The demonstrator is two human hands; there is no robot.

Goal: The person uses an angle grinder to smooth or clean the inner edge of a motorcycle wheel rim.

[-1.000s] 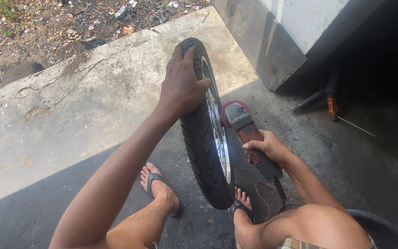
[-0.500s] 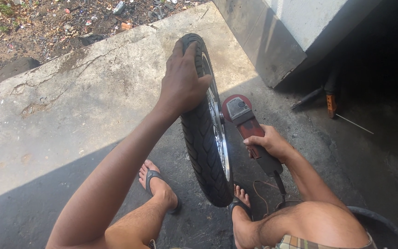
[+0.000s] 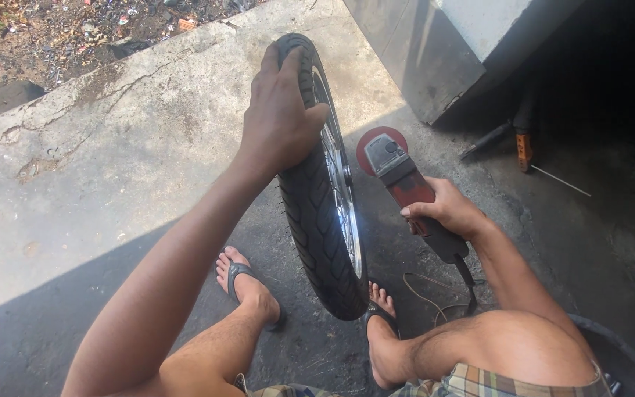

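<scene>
My left hand (image 3: 279,110) is clamped over the top of the upright motorcycle wheel (image 3: 323,184), fingers wrapped on the tread; the wheel stands on the concrete floor (image 3: 97,169) between my sandalled feet. My right hand (image 3: 446,212) grips the angle grinder (image 3: 406,184), fingers closed round its body, its red disc guard just beside the spokes. A grey wall corner (image 3: 435,59) stands behind, with a screwdriver (image 3: 527,147) nearby.
</scene>
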